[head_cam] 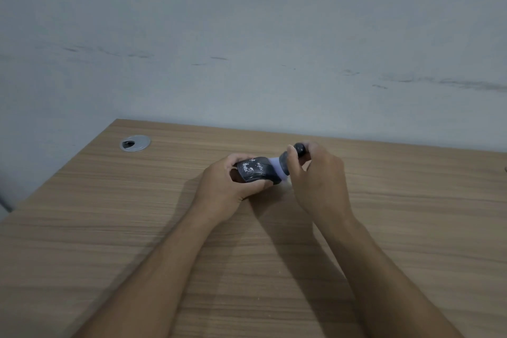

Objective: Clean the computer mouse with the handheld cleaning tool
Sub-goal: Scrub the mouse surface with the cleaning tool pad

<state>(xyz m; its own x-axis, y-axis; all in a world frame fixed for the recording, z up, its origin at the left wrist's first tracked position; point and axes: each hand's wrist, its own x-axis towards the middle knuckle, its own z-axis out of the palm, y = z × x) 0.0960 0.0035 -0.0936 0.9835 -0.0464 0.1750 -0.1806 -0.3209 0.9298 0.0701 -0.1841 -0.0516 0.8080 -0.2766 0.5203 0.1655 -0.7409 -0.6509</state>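
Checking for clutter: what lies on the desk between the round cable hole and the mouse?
Nothing: in the head view, only bare desk lies between the cable hole and the mouse, held in the left hand.

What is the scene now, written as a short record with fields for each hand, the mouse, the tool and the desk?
left hand: left hand holds the mouse, fingers wrapped around it
right hand: right hand grips the cleaning tool
mouse: dark mouse, white specks on its top, lifted off the desk as far as can be told
cleaning tool: dark handle, pale head against the right end of the mouse
desk: wooden desk, with a round metal cable grommet at far left
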